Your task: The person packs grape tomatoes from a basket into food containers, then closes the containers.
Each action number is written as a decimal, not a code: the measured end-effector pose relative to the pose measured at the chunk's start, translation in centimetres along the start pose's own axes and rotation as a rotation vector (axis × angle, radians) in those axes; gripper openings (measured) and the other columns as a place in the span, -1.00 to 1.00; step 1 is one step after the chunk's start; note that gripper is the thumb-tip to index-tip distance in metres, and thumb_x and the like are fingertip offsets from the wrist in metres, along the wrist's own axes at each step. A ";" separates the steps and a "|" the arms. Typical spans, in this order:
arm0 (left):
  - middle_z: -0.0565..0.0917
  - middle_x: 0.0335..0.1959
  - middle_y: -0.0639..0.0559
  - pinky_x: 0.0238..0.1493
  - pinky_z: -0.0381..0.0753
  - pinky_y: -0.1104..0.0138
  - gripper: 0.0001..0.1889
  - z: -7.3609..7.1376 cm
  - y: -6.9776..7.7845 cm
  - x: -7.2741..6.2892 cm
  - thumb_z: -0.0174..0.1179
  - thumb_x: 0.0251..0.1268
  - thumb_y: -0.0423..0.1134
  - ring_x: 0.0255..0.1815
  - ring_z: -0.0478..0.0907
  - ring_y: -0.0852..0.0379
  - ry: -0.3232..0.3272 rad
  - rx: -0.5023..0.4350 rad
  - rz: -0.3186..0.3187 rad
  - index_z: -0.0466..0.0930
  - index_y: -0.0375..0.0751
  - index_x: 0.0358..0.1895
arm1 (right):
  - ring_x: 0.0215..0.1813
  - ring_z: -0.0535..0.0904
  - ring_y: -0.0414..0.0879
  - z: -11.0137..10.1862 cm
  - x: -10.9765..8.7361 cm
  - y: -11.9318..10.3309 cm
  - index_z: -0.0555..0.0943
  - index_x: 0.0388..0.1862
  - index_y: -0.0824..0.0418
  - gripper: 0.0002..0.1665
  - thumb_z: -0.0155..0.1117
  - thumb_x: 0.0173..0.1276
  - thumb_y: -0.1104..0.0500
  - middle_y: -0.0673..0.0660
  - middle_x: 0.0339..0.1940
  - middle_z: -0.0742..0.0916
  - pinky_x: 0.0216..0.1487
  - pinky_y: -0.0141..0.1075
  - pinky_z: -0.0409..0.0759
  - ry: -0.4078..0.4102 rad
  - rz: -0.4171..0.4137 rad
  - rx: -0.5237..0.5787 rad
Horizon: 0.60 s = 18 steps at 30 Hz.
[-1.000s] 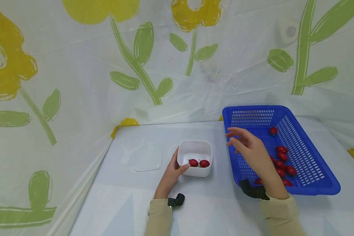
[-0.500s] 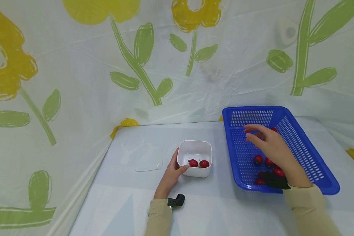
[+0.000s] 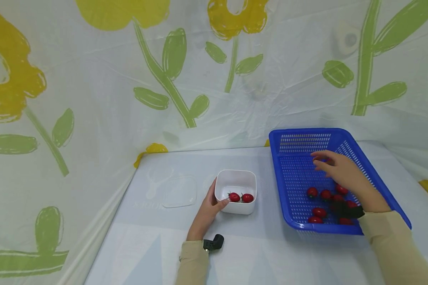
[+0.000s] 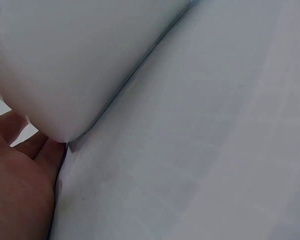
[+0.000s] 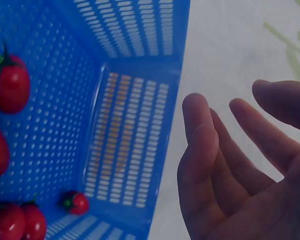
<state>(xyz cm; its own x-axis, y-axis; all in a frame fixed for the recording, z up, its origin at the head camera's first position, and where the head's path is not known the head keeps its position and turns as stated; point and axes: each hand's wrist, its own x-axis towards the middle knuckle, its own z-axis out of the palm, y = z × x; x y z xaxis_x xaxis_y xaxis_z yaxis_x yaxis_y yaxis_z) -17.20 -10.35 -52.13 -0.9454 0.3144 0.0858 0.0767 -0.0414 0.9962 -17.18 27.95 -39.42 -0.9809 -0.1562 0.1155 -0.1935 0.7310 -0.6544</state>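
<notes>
In the head view, my left hand (image 3: pixel 205 211) holds a white square container (image 3: pixel 237 208), thumb at its near left corner and fingers along its left side. Two red cherry tomatoes (image 3: pixel 247 198) lie inside against the near wall. The left wrist view shows fingers beside the container's smooth outer wall (image 4: pixel 90 60). Over the blue basket (image 3: pixel 279 178) hovers my right hand (image 3: pixel 342 170), fingers loosely bent with nothing between them. Several cherry tomatoes (image 3: pixel 319 212) lie on the basket floor, some hidden behind the right wrist. The right wrist view shows tomatoes (image 5: pixel 11 85) left of the hand.
A clear flat lid (image 3: pixel 180 192) lies on the white tabletop (image 3: pixel 157 253), left of the container. Behind the table hangs a white curtain (image 3: pixel 107 71) with yellow flowers. Dark straps with camera mounts (image 3: pixel 214 242) sit on the wrists.
My right hand has moved rightward from the basket's left rim to over its interior, uncovering tomatoes on the near left side. My left hand and the container have stayed put.
</notes>
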 end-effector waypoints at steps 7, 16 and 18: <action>0.03 0.38 0.07 0.26 0.11 0.12 -0.16 0.4 1.6 -0.6 0.20 0.13 -0.11 0.35 0.02 0.03 -0.004 0.029 -0.003 -0.14 0.08 0.41 | -0.14 0.55 0.16 -1.0 0.4 2.3 0.31 0.22 0.27 -0.38 -0.12 0.37 -0.13 0.38 -0.10 0.60 -0.28 -0.13 0.58 -0.016 0.069 -0.008; 0.06 0.37 0.05 0.26 0.12 0.11 -0.17 0.5 1.7 -0.7 0.20 0.12 -0.10 0.34 0.03 0.03 0.006 0.040 -0.007 -0.11 0.10 0.40 | -0.12 0.53 0.25 -1.7 1.4 4.6 0.25 0.23 0.38 -0.45 -0.13 0.41 0.04 0.48 -0.04 0.53 -0.27 -0.11 0.58 -0.054 0.113 -0.026; 0.06 0.37 0.06 0.26 0.12 0.11 -0.18 0.5 1.7 -0.7 0.19 0.13 -0.11 0.34 0.03 0.04 0.008 0.038 -0.007 -0.11 0.10 0.40 | -0.13 0.54 0.25 -1.7 1.6 5.0 0.23 0.24 0.40 -0.42 -0.13 0.40 0.03 0.50 0.00 0.49 -0.23 -0.04 0.55 -0.079 0.141 -0.063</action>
<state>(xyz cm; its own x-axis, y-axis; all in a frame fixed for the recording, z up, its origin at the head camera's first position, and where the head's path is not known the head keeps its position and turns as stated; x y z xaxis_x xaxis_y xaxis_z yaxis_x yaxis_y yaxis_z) -16.22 -10.20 -50.49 -0.9483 0.3074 0.0789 0.0818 -0.0034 0.9966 -19.78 32.53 -41.25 -0.9945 -0.0989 -0.0350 -0.0569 0.7889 -0.6119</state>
